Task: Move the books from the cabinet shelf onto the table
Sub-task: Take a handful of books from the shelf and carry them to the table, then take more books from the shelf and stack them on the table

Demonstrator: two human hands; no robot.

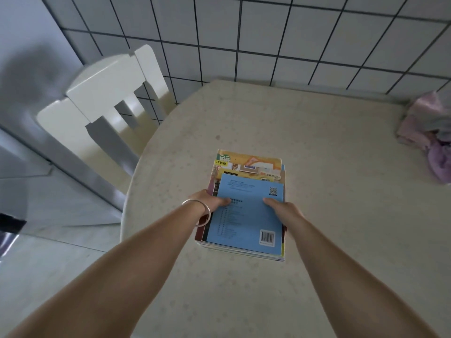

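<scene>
A stack of several books [246, 215] is over the round beige table [317, 167], near its left middle. The top book has a blue back cover with a barcode and a QR code; a yellow and orange cover shows beneath at the far end. My left hand [211, 202], with a silver bangle on the wrist, grips the stack's left edge, thumb on the blue cover. My right hand [283, 207] grips the right edge, thumb on top. I cannot tell whether the stack rests on the table or hangs just above it.
A white wooden chair [107, 98] stands at the table's left side, against a grid-tiled wall [268, 32]. A bundle of pink and purple cloth [429, 135] lies at the table's far right edge. Pale floor shows at the lower left.
</scene>
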